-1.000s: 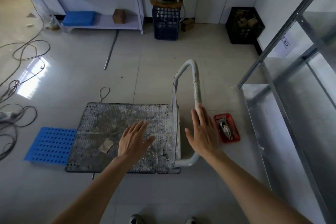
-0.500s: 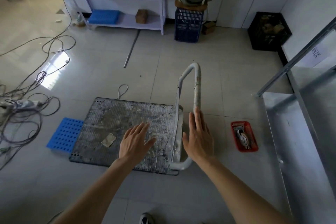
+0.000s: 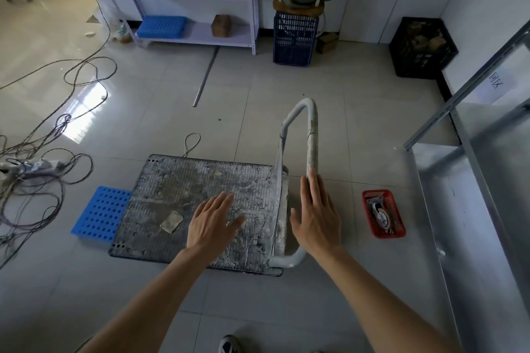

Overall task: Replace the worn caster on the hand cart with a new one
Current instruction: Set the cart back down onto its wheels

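Hand cart point(image 3: 200, 203) sits flat on the tile floor at frame centre, dirty grey deck up, handle point(image 3: 311, 140) standing at its 3 o'clock edge. Left hand point(image 3: 213, 223) hovers over the deck, fingers straight and spread, holding nothing. Right hand point(image 3: 317, 216) is flat with straight fingers, fingertips at the handle tube; contact not certain. Small tan pad point(image 3: 172, 221) lies on the deck.

Red basket point(image 3: 383, 213) with a caster point(image 3: 380, 213) inside: 3 o'clock, apart from the cart. Blue perforated tray point(image 3: 100, 213) touches or slips under the 9 o'clock edge. Cable tangle point(image 3: 37, 175) further out at 9. Metal shelving point(image 3: 473, 209) walls off 3 to 4 o'clock. Open tile at 12 and 6; a thin rod point(image 3: 205, 77) and dark blue crate point(image 3: 295, 37) further out at 12.
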`<state>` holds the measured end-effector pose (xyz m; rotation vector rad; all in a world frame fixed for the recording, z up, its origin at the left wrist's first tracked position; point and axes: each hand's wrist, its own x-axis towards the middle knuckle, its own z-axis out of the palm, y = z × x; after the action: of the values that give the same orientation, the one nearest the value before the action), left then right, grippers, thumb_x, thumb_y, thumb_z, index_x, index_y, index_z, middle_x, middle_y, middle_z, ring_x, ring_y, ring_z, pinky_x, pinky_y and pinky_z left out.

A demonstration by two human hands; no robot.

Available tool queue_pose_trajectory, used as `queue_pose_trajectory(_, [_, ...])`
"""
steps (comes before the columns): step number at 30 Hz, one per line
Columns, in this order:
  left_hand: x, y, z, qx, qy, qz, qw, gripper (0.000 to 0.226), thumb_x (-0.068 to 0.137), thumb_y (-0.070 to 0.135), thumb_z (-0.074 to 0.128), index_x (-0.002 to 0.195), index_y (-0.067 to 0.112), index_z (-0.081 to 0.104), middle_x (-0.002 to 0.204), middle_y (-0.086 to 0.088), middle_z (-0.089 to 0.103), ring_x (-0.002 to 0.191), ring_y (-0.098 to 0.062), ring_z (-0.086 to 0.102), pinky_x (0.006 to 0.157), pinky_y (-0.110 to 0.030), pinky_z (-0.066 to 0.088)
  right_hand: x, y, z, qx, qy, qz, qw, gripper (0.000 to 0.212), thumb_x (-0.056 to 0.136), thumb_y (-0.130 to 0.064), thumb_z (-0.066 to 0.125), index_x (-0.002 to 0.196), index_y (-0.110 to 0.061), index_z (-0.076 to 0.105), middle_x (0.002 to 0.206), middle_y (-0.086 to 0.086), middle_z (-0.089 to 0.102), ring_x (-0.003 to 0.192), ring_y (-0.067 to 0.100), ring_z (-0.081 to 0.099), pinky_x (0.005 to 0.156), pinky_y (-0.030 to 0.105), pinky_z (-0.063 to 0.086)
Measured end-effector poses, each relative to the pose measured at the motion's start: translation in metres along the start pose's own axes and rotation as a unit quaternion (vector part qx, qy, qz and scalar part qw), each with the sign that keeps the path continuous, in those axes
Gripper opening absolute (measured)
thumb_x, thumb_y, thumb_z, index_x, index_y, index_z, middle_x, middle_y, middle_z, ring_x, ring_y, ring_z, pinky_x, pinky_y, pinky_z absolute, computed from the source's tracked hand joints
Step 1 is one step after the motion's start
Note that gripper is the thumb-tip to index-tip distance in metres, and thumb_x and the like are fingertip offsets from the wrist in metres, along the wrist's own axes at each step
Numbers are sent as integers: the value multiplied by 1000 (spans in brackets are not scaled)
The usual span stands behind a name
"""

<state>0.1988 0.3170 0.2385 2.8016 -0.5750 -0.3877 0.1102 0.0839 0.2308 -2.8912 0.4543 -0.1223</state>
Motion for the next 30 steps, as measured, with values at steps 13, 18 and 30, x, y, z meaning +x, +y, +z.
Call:
queue_pose_trajectory(13, [7,66,12,-2,-15,38,999,73,97,62,48,157,22,34,164,2,30,150,-17,30,122,-35,23,-18,108,-29,-52,23,7,998,75,98,-38,55,160,-7,25,171,10,3,154,27,23,114,40,39])
queue_pose_trajectory(18, [15,96,16,0,-21,55,998,73,99,61,44,159,24,27,166,4,24,153,-15,22,123,-33,17,-22,156,-37,-51,9,25,998,77,100,-41,51,162,-11,16,171,10,0,150,29,32,114,44,43])
queue_pose_trajectory(30, [27,156,24,1,-41,65,997,69,101,60,42,159,26,26,167,5,23,152,-14,22,123,-31,15,-35,268,-65,-43,13,49,998,86,98,-37,56,162,-10,6,171,9,-1,146,31,38,104,41,53])
